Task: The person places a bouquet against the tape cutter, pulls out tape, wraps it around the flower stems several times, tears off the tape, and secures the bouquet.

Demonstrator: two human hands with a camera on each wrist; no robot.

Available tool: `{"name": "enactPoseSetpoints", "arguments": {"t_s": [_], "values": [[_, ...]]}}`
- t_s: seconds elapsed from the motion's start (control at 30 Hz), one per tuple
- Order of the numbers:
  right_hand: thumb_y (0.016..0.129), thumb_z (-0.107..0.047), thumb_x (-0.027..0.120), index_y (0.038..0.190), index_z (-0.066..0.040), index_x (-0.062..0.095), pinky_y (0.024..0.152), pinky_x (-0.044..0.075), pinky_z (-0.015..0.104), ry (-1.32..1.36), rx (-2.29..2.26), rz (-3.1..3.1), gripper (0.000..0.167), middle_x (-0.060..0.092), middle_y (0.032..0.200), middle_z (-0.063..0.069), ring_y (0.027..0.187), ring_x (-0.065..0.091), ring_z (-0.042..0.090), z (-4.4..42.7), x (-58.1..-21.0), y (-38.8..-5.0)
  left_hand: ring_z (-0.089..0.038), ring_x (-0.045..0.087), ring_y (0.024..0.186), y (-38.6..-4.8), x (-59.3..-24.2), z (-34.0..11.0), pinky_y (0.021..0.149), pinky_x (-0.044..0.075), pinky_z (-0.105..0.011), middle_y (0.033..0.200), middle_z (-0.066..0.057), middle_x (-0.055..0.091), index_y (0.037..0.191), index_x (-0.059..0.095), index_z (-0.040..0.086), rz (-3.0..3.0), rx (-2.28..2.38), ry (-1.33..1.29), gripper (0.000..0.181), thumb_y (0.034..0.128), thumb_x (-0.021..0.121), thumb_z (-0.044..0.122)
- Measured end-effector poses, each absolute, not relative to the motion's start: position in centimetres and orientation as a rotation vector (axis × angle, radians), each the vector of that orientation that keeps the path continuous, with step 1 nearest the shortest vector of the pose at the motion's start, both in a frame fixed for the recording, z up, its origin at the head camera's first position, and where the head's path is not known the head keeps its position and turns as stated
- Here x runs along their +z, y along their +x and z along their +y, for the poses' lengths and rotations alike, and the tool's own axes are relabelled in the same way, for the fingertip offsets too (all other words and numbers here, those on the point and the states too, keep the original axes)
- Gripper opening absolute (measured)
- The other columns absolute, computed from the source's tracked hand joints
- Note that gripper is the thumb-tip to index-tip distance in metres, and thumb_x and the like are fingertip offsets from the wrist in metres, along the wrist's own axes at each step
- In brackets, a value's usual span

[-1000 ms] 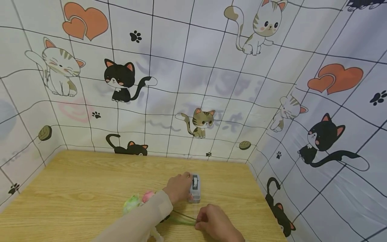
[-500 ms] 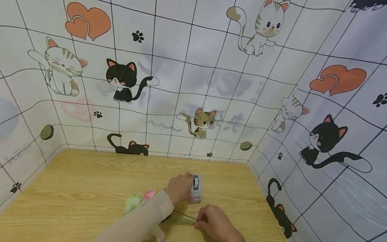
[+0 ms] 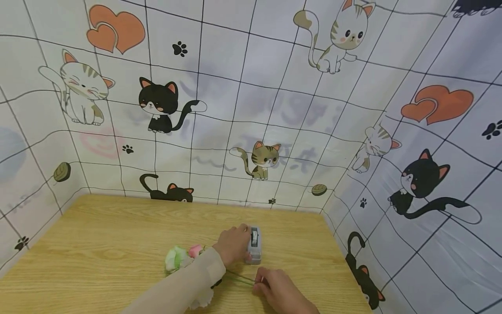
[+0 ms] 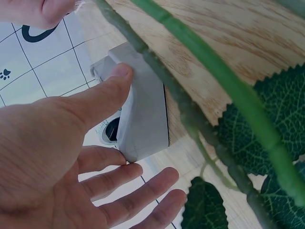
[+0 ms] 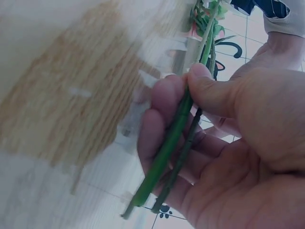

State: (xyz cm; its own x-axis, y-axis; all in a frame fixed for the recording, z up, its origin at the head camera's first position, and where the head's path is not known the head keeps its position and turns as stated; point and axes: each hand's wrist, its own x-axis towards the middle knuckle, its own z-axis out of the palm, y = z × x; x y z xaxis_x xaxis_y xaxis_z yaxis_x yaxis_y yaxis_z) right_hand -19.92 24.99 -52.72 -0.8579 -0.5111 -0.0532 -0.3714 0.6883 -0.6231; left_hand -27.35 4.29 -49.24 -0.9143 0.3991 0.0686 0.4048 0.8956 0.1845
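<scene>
My left hand [image 3: 234,244] holds a small grey tape dispenser [image 3: 255,250] that stands on the table. In the left wrist view the thumb lies on the dispenser's [image 4: 147,105] upper edge and a finger touches its lower end. My right hand [image 3: 280,288] pinches two green artificial flower stems [image 5: 167,148] between thumb and fingers, close to their cut ends. The stems run left beneath my left forearm. Beyond it show a white-green flower [image 3: 176,258], a pink flower [image 3: 195,250] and a pale flower [image 3: 201,299], partly hidden by the sleeve.
A wood-grain table [image 3: 117,235] carries everything. Cat-patterned cloth [image 3: 219,96] hangs behind it and along both sides. Dark green leaves [image 4: 281,114] hang from the stems close to the left wrist.
The stems have shifted and turned slightly in my right hand, and the flower heads have moved a little to the right and away. My left hand stays on the tape dispenser.
</scene>
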Motion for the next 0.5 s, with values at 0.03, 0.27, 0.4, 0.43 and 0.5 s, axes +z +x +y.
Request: {"name": "enactPoseSetpoints", "arguments": {"t_s": [0.03, 0.27, 0.4, 0.43, 0.5], "values": [[0.110, -0.021, 0.081, 0.099, -0.019, 0.074, 0.064, 0.048, 0.020, -0.713, -0.921, 2.668, 0.014, 0.074, 0.081, -0.013, 0.069, 0.052, -0.007, 25.0, -52.7, -19.9, -0.030, 0.079, 0.117, -27.3, -49.2, 4.3, 0.092, 0.071, -0.047, 0.157, -0.012, 0.072, 0.161, 0.067, 0.004, -3.027, -0.301, -0.642, 0.090, 0.0899, 0.103, 0.046], [0.112, -0.015, 0.077, 0.100, -0.016, 0.071, 0.067, 0.050, 0.020, -0.735, -0.984, 2.639, 0.014, 0.078, 0.089, -0.007, 0.075, 0.055, -0.007, 25.3, -52.6, -19.9, -0.032, 0.079, 0.118, -26.9, -49.2, 4.1, 0.094, 0.069, -0.051, 0.155, -0.012, 0.074, 0.160, 0.067, 0.004, -3.009, -0.321, -0.634, 0.087, 0.0920, 0.101, 0.046], [0.113, -0.016, 0.076, 0.099, -0.017, 0.070, 0.066, 0.050, 0.020, -0.708, -1.019, 2.630, 0.015, 0.073, 0.088, -0.009, 0.075, 0.054, -0.006, 25.1, -52.5, -19.9, -0.031, 0.079, 0.112, -26.4, -48.8, 3.7, 0.091, 0.069, -0.051, 0.146, -0.012, 0.078, 0.149, 0.075, 0.004, -2.983, -0.320, -0.660, 0.077, 0.0911, 0.102, 0.047], [0.113, -0.016, 0.076, 0.099, -0.017, 0.070, 0.066, 0.049, 0.021, -0.714, -1.024, 2.631, 0.015, 0.072, 0.087, -0.009, 0.075, 0.054, -0.005, 25.1, -52.5, -19.9, -0.029, 0.079, 0.107, -26.2, -48.7, 3.5, 0.089, 0.069, -0.050, 0.139, -0.011, 0.080, 0.144, 0.077, 0.004, -2.971, -0.323, -0.675, 0.073, 0.0907, 0.102, 0.047], [0.113, -0.016, 0.076, 0.099, -0.017, 0.070, 0.066, 0.049, 0.021, -0.722, -1.038, 2.629, 0.015, 0.071, 0.087, -0.008, 0.076, 0.053, -0.006, 25.0, -52.5, -19.9, -0.025, 0.076, 0.095, -25.8, -48.4, 3.0, 0.081, 0.067, -0.046, 0.123, -0.008, 0.082, 0.128, 0.082, 0.005, -2.940, -0.338, -0.722, 0.059, 0.0906, 0.102, 0.046]]}}
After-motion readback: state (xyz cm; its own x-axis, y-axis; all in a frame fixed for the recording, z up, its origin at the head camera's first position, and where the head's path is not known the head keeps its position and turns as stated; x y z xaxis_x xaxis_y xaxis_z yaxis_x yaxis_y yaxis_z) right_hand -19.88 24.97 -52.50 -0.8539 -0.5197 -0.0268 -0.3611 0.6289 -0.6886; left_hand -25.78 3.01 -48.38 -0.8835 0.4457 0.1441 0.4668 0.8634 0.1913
